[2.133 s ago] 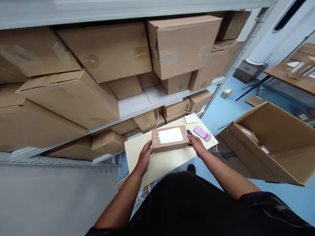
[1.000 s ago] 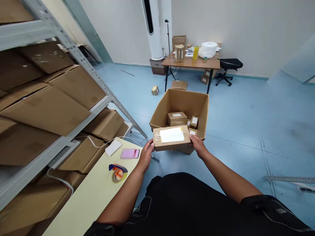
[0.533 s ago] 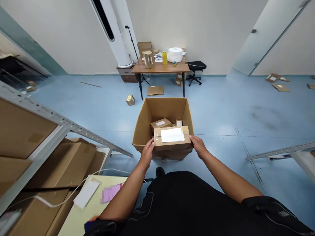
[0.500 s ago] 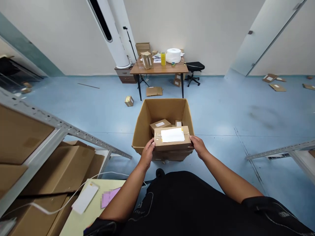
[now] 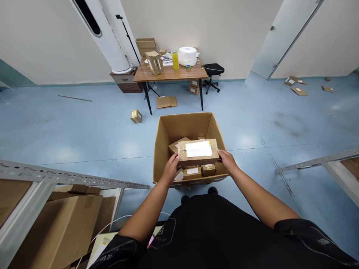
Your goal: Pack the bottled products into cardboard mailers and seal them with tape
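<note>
Between my two hands I hold a brown cardboard box with a white label on its top. My left hand grips its left end, and my right hand grips the right end. The held box hangs over the opening of a large carton on the floor. Inside that carton lie several smaller labelled boxes, partly hidden under the held one.
A wooden table holds a white roll, yellow tape and papers. A small box lies on the floor. Metal shelving with big cartons stands close on my left; another rack is at right.
The held box has moved forward over the large carton, showing more boxes inside near its front wall. My view has shifted closer to the table and carton.
</note>
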The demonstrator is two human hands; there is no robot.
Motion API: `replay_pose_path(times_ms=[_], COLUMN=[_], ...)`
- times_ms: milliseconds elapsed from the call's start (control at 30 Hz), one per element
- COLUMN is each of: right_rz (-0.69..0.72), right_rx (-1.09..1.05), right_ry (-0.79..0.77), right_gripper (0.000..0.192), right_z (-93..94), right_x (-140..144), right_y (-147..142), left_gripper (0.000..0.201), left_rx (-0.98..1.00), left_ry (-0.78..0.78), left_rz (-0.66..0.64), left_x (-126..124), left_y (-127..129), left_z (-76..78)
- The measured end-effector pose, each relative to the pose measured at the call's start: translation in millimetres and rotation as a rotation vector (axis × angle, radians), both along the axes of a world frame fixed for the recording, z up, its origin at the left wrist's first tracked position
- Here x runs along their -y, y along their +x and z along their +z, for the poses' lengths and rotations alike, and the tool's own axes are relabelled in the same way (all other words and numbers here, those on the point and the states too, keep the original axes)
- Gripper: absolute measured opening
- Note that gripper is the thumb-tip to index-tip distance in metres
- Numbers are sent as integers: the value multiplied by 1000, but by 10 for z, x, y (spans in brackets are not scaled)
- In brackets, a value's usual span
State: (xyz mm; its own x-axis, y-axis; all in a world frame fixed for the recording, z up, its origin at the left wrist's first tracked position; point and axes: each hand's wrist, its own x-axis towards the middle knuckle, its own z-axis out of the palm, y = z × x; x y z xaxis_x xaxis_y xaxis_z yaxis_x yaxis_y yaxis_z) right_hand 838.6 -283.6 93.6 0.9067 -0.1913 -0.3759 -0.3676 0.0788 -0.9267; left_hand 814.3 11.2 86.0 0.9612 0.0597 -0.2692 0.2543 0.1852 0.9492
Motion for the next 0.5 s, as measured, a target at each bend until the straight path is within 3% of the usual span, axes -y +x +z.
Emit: replay_pose_path(times_ms=[133,267,500], right_rz=[49,112,160], right_rx=[-14,35,-9], right_ry=[-21,-108,-162], right_gripper=[46,47,48], right_z=[-37,-110,-275], right_x=[31,87,214], right_y=[193,373,548], left_gripper=[59,56,61], left_rx=[31,79,-31], left_ry=[-4,94,183], left_rz=[28,64,118], left_x=[37,53,39], left_y=[124,225,333], left_z=[-53,-110,-181])
